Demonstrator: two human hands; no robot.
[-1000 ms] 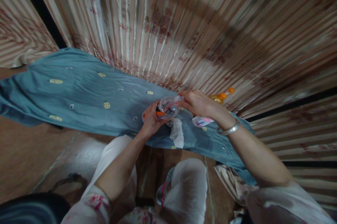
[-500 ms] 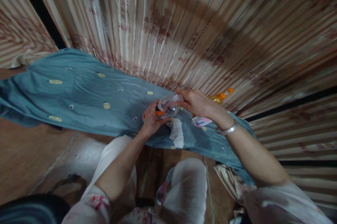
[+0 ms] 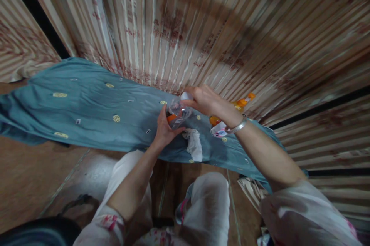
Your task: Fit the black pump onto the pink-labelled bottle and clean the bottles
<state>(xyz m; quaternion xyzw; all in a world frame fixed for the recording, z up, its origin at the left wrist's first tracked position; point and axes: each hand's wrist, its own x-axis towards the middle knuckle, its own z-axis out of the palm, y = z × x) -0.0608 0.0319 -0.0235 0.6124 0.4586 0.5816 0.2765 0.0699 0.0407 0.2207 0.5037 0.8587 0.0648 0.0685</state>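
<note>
My left hand (image 3: pixel 165 128) is wrapped round the side of a clear plastic container (image 3: pixel 182 113) that shows an orange patch near my fingers. Its thumb and fingers sit on opposite sides of it. My right hand (image 3: pixel 202 99) pinches a small white object (image 3: pixel 186 96) at the container's upper rim; whether that is tissue or a lid I cannot tell. Just below the container a crumpled white tissue (image 3: pixel 194 145) lies on the blue-green cloth (image 3: pixel 95 103). Partly hidden behind my right forearm is a bottle (image 3: pixel 214 121) with orange contents, an orange top and a pale label.
The cloth covers a long narrow surface with yellow pineapple prints. Behind it hangs a striped, pleated curtain (image 3: pixel 173 38). Dark poles (image 3: pixel 318 111) stand at both sides. Below are my knees (image 3: pixel 205 199), the brown floor (image 3: pixel 69 169) and a black rounded object (image 3: pixel 40 232) at lower left.
My right hand has shifted a little up and left with the white object. My left hand's grip looks wider, and the container is more tilted. More of the bottle shows beside my forearm.
</note>
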